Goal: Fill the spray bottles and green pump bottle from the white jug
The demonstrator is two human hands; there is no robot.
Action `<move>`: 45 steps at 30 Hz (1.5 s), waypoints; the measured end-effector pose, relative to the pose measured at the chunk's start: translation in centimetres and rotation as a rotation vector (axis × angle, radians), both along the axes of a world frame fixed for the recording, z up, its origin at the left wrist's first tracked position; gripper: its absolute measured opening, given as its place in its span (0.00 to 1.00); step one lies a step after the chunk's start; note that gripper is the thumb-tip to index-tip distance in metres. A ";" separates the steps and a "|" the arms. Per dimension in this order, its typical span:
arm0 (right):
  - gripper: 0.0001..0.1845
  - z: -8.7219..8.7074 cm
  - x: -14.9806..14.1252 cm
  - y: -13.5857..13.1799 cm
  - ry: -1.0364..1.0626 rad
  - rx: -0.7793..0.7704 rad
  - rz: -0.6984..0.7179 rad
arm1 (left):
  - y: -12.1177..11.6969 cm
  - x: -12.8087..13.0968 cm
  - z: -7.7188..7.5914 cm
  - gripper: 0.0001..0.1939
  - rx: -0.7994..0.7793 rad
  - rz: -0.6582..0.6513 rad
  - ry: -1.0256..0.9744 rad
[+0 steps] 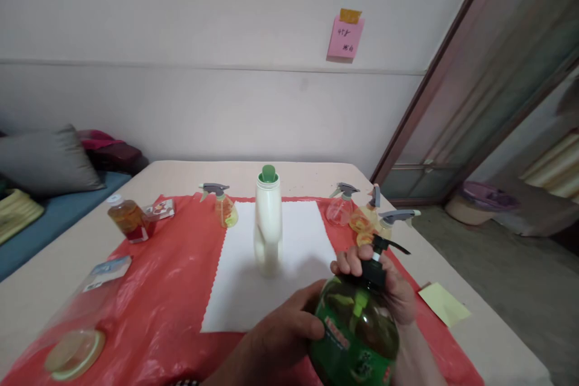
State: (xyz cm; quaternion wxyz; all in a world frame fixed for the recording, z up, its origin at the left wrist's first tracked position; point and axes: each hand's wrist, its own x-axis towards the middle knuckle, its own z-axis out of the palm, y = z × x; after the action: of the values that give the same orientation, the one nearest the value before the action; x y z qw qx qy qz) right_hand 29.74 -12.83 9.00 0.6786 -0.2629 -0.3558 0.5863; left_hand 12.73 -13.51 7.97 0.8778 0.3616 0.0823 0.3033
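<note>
A green pump bottle (pixel 348 344) with a black pump head (pixel 373 271) is held close to me, leaning a little. My left hand (pixel 294 321) is closed around the left side of its body. With fingers wrapped about the black collar, my right hand (pixel 398 295) grips the top of the same bottle. Beyond them an uncapped white bottle (pixel 268 229) stands upright on a white sheet (pixel 239 289), with a green piece (pixel 268 173) in its mouth. Part of the pump bottle's lower end is cut off by the frame.
Red plastic (pixel 172 301) covers much of the table (pixel 316 176). Several spray bottles stand around, one on the left (pixel 225 210), others on the right (pixel 340 210). An amber bottle (pixel 129 220), a round lid (pixel 75 353) and a yellow note (pixel 444 303) lie nearer the edges.
</note>
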 end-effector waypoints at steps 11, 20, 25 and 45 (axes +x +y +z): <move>0.18 1.9 -1.6 -1.0 0.017 -0.029 -0.007 | 0.0 -1.2 0.9 0.26 -0.064 0.029 -0.009; 0.15 0.6 -3.2 -0.5 -0.329 -0.097 -0.158 | -0.1 -0.6 0.0 0.54 0.358 0.604 0.757; 0.17 0.9 -2.6 -0.9 -0.150 -0.054 -0.001 | 0.4 -1.4 1.3 0.48 0.302 0.308 0.513; 0.16 -5.3 2.7 5.8 -1.111 -0.258 -0.333 | 3.6 -8.5 0.0 0.49 0.185 0.204 0.235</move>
State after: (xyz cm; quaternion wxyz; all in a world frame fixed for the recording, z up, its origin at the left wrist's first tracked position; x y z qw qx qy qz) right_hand 32.46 -7.04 3.70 0.4362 -0.6628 -0.5377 0.2852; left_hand 4.26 -9.96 7.98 0.7898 0.4636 0.1921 0.3526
